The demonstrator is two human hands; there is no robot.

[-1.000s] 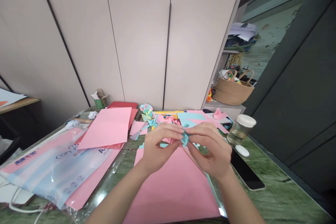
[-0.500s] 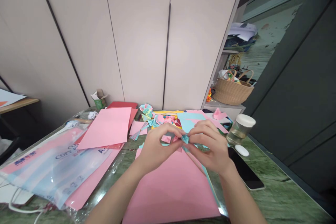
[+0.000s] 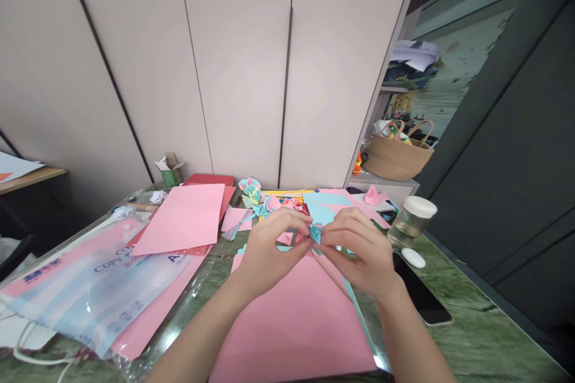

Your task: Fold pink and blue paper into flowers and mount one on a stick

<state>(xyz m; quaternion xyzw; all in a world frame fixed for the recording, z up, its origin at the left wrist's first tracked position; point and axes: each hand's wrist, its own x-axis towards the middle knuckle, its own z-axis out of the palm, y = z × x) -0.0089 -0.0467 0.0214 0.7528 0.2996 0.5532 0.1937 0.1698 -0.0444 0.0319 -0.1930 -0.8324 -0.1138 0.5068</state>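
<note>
A small folded blue paper piece (image 3: 315,233) is pinched between the fingertips of both hands, above the far edge of a large pink paper sheet (image 3: 291,317). My left hand (image 3: 275,246) grips its left side, thumb and fingers closed. From the other side, my right hand (image 3: 359,249) holds it the same way; the fingers partly cover it. Just left of the piece lies a small folded pink paper (image 3: 285,239). A thin stick (image 3: 332,277) rests slanted on the pink sheet below the right hand. Folded paper flowers (image 3: 265,204) in pink and blue lie farther back.
On the left, a plastic copy-paper bag (image 3: 103,275) lies by pink sheets (image 3: 184,218). To the right are a black phone (image 3: 420,290), a jar with a white lid (image 3: 413,221) and a white oval object (image 3: 413,258). A woven basket (image 3: 398,157) sits on a shelf behind.
The fingertips have shifted slightly around the blue piece, and more of its face shows between the hands. Everything else stays in place.
</note>
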